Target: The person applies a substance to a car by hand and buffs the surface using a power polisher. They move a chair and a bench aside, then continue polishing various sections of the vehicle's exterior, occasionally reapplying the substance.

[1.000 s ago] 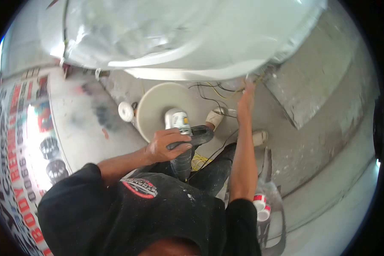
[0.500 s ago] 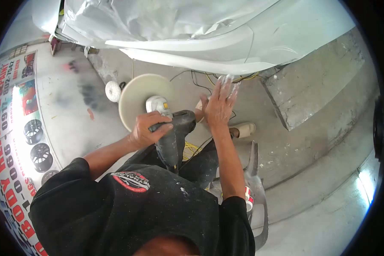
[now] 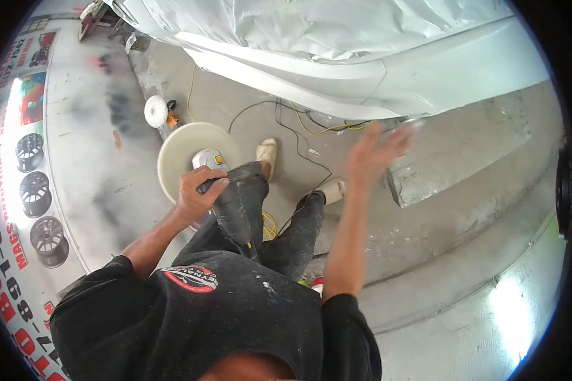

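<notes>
My left hand [image 3: 201, 192] is wrapped round the dark side handle of a polisher. Its pale gear head [image 3: 206, 162], with a yellow button, sits over a wide round cream pad [image 3: 170, 166], and the black body runs back along my thigh. Out to the right, my right hand [image 3: 378, 155] is stretched forward with fingers apart, blurred by motion and holding nothing. It overlaps the lower edge of the white car body [image 3: 451, 76] in this view.
Crumpled plastic sheeting [image 3: 337, 25] covers the car's upper part. Cables [image 3: 299, 143] trail over the floor near my slippers [image 3: 332, 190]. A white fluffy pad [image 3: 156, 112] lies beyond the polisher. A concrete ledge [image 3: 457, 159] is at right, a printed banner [image 3: 19, 216] at left.
My right hand has swung away from the polisher, to the right and towards the car. My left hand keeps its hold. The view has shifted, and my slippers now show more fully.
</notes>
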